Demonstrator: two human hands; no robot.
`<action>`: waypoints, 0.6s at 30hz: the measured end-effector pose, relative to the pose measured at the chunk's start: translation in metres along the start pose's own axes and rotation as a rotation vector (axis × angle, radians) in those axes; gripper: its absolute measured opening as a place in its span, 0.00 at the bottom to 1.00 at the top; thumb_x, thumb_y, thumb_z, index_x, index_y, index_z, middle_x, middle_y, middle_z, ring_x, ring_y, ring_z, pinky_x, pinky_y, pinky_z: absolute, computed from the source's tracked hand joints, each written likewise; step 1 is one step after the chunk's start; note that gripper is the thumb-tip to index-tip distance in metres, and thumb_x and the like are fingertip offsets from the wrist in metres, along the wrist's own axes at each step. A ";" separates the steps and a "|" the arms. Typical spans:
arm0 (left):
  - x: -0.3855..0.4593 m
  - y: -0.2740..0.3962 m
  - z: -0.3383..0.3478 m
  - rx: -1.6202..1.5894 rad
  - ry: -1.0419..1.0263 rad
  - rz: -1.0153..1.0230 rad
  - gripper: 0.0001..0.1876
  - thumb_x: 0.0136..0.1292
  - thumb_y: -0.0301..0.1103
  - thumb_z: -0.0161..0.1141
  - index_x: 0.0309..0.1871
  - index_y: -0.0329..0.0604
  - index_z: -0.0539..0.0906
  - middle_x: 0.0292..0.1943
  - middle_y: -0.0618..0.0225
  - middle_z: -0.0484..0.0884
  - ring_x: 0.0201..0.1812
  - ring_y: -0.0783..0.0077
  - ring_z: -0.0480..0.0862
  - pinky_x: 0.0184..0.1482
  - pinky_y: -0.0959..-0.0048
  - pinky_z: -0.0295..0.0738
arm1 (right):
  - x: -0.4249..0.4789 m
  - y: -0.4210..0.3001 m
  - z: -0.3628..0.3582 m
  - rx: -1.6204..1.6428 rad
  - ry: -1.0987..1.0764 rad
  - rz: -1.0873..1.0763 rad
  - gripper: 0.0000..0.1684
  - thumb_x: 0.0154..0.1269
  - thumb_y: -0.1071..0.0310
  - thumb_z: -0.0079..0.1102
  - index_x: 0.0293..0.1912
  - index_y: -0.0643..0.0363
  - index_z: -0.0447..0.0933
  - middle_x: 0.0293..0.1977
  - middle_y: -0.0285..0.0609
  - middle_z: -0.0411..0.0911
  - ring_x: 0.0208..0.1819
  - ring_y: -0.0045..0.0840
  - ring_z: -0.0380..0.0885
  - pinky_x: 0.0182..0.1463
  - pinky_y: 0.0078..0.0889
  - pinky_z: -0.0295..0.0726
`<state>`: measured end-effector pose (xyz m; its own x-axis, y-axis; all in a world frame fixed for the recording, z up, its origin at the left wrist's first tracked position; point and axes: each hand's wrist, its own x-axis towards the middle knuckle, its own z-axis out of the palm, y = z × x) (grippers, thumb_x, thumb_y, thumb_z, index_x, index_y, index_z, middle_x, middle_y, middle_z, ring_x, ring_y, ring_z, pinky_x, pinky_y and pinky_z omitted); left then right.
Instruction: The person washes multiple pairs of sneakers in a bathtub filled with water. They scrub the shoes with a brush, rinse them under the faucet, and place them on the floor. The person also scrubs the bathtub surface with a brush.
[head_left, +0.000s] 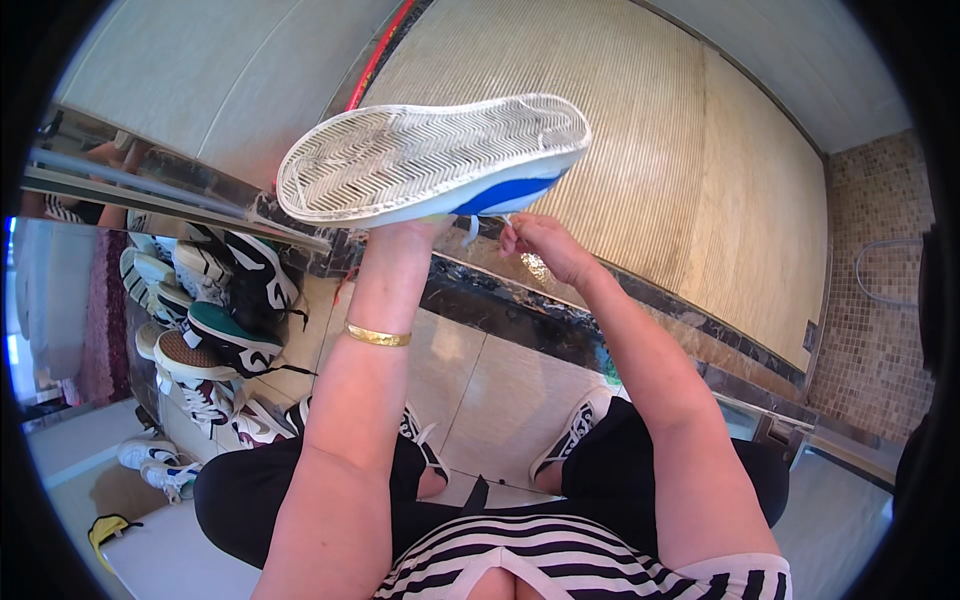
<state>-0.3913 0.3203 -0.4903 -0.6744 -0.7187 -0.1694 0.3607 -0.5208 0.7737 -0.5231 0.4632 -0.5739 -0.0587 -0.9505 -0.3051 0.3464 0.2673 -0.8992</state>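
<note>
A white sneaker (439, 161) with a blue side patch is raised before me, its worn, grooved sole facing me and its length running across the view. My left hand (407, 231) bears it from behind; the shoe hides the fingers, and only the heel of the hand and the wrist with a gold bracelet (379, 334) show. Just below the sneaker's blue side, my right hand (546, 241) pinches a white shoelace (508, 218) between the fingertips. Another lace end (472, 231) dangles loose to the left of those fingers.
Several sneakers (217, 277) are heaped on the tiled floor (465, 375) at left, with a white pair (161, 465) lower down. A dark marble sill (517, 330) borders the ribbed floor (637, 135) ahead. A red strip (381, 52) runs along the far left edge.
</note>
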 end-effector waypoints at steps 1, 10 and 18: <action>0.003 -0.003 -0.004 0.318 -0.023 0.031 0.25 0.66 0.48 0.38 0.58 0.38 0.65 0.58 0.59 0.67 0.58 0.63 0.65 0.63 0.69 0.56 | 0.000 0.004 -0.003 0.011 0.002 0.004 0.12 0.63 0.65 0.41 0.25 0.58 0.67 0.28 0.37 0.72 0.35 0.22 0.74 0.44 0.24 0.71; 0.016 0.023 -0.027 0.932 -0.018 0.538 0.25 0.59 0.45 0.54 0.57 0.42 0.70 0.56 0.59 0.71 0.58 0.62 0.69 0.63 0.68 0.58 | -0.039 0.042 -0.061 -1.340 0.175 0.137 0.15 0.57 0.58 0.50 0.37 0.56 0.78 0.37 0.48 0.78 0.39 0.34 0.77 0.41 0.38 0.75; -0.014 -0.005 -0.011 1.399 0.003 0.754 0.26 0.63 0.44 0.50 0.59 0.36 0.64 0.56 0.57 0.70 0.56 0.65 0.70 0.62 0.69 0.60 | 0.010 -0.077 -0.018 0.704 0.284 -0.030 0.22 0.67 0.57 0.41 0.49 0.68 0.68 0.42 0.55 0.74 0.40 0.36 0.77 0.39 0.36 0.81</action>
<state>-0.3767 0.3277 -0.4989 -0.6205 -0.6070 0.4965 -0.2555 0.7550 0.6039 -0.5673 0.4359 -0.5134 -0.2834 -0.8530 -0.4383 0.8510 -0.0130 -0.5250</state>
